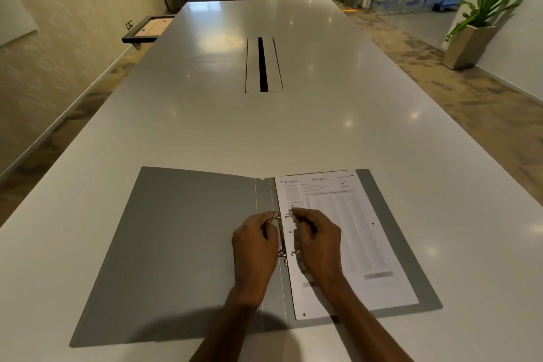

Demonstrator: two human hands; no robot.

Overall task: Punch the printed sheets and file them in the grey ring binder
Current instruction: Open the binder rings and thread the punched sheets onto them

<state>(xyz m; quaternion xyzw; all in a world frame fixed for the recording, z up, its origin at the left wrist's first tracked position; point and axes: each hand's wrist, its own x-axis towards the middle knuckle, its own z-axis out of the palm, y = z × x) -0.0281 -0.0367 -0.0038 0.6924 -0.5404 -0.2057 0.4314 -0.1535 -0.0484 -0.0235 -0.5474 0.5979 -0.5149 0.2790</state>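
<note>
- Long white bench (205, 132); potted plants along the walls.
- Grey ring binder (182, 244) lay open at the near edge, printed sheets (352, 232) on its right side.
- Left hand (255, 239) and right hand (316, 239) each pinched the upper ring (282, 214), its halves apart.

Grey ring binder (182, 244): lying open and flat on the white table (264, 132), near edge. Printed sheets (361, 232): on the right-hand cover, left margin at the ring mechanism (281, 233); both rings parted. Left hand (255, 247): fingers pinching the upper ring's left half. Right hand (318, 244): fingers at its right half. Table centre: cable slot (263, 64).
</note>
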